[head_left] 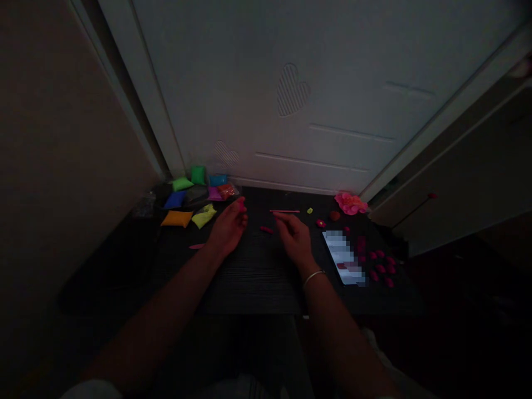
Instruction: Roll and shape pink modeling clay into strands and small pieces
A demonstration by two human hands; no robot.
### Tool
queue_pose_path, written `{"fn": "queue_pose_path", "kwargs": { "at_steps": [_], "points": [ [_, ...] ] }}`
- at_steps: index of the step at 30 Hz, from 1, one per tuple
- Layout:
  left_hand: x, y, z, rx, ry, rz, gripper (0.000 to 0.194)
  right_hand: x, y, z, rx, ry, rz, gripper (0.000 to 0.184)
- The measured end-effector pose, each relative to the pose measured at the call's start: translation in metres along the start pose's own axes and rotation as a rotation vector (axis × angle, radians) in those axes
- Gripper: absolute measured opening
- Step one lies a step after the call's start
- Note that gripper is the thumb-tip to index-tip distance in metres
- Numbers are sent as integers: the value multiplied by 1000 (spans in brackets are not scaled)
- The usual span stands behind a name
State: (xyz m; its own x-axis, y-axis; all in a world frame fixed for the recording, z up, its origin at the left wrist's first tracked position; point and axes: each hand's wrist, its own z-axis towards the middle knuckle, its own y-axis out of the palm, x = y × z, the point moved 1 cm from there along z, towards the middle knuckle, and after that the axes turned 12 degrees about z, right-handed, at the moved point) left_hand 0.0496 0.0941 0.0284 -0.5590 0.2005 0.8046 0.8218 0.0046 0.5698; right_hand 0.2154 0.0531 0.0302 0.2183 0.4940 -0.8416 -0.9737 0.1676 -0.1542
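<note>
In a dim view, my left hand (228,228) rests on a dark mat (253,271) with its fingers curled round a small pink piece of clay (241,205). My right hand (294,238), a bracelet at the wrist, lies beside it with fingers bent, its fingertips close to a short pink clay roll (266,229). A thin pink stick (285,211) lies just beyond the right hand. What the right fingers hold, if anything, is hidden in the dark.
Several coloured clay packets (195,197) are piled at the back left. A pink clay flower (351,203), small pink pieces (381,268) and a flat card or phone (344,256) lie to the right. A white door (291,100) stands behind the mat.
</note>
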Motion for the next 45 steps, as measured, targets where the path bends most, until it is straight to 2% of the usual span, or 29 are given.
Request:
{"fn": "queue_pose_path", "kwargs": {
  "at_steps": [5,8,10,14,17,23,25,29,31,34,39,45],
  "points": [
    [1,-7,6,202,76,-8,16,0,-4,3,274,127,246,21],
    [1,-9,7,244,113,8,17,0,-4,5,337,171,366,19],
    [2,-8,7,230,131,11,16,0,-4,6,357,177,429,19],
    [3,-2,3,116,125,-20,9,-1,-4,6,343,219,466,19],
    [3,2,0,50,50,-29,10,-1,-3,6,322,238,443,17],
    [5,4,-4,43,-98,-51,15,1,-2,6,276,246,476,18],
    [6,4,-5,29,-106,-29,17,1,-2,6,263,236,480,18],
    [5,6,-8,-110,-149,69,15,1,-1,6,236,219,469,18],
    [5,6,-9,-132,-162,95,15,1,0,6,217,218,485,20],
    [4,6,-8,-105,-144,130,14,1,1,6,229,227,512,21],
    [0,5,-7,-104,-89,241,15,2,0,6,261,244,497,14],
    [-4,4,-6,-17,77,525,17,3,0,6,216,246,490,22]
  ]
}}
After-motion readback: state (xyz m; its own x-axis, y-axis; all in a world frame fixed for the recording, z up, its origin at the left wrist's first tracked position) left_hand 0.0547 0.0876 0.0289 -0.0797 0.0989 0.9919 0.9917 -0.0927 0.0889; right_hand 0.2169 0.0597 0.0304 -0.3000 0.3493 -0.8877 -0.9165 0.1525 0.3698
